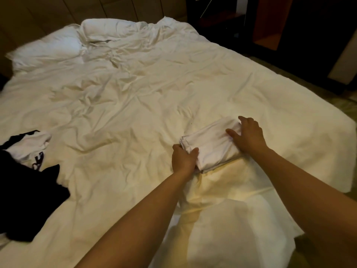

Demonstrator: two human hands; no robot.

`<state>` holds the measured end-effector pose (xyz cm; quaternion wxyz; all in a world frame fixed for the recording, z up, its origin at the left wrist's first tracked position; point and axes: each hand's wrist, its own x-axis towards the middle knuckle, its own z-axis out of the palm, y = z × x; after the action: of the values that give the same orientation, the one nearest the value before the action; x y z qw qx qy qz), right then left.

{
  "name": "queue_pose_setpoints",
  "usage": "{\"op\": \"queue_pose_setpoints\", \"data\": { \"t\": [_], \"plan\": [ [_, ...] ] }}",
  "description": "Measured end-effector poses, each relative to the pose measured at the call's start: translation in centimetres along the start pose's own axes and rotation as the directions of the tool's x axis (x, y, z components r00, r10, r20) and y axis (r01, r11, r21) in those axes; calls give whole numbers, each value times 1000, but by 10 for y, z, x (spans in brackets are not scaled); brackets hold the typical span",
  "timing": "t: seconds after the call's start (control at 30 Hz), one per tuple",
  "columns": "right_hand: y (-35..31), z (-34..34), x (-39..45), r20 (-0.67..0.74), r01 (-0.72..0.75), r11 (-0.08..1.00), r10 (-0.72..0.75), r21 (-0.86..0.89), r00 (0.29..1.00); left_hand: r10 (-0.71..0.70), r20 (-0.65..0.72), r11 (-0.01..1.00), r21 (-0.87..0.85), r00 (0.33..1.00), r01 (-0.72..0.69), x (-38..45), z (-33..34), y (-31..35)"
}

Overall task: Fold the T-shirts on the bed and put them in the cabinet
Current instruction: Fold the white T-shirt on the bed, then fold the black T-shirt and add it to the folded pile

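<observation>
A folded white T-shirt [212, 144] lies as a small flat bundle on the white bed [135, 105], near its right front corner. My left hand [183, 158] grips the bundle's near left end, thumb on top and fingers curled under the edge. My right hand [248, 133] holds the far right end, thumb lying across the top and fingers curled over the far edge. At the bed's left edge lies an unfolded pile of a black garment [27, 194] and a white T-shirt with black print [29, 146].
Rumpled white pillows [58, 47] sit at the head of the bed, far left. A dark cabinet with orange-lined open shelves [270, 24] stands beyond the bed at the upper right. Floor shows along the bed's right side.
</observation>
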<state>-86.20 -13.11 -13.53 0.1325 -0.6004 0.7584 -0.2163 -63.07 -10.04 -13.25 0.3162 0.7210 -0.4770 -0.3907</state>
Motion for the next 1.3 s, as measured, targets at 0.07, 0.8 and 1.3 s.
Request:
{"op": "queue_pose_setpoints", "data": {
  "t": [0.07, 0.8, 1.3],
  "plan": [
    [-14, -5, -5, -15, 117, 990, -119, -77, 993, 106, -35, 985, 142, 994, -100, -2, -16, 6],
    [-339, 52, -142, 141, 698, 715, -686, -52, 714, 268, -309, 768, 640, 912, -9, -57, -360, -94],
    [-517, 162, -220, 305, 865, 501, -827, 19, 472, 105, -487, 896, 425, 867, 131, -57, -510, -237]
  ]
}}
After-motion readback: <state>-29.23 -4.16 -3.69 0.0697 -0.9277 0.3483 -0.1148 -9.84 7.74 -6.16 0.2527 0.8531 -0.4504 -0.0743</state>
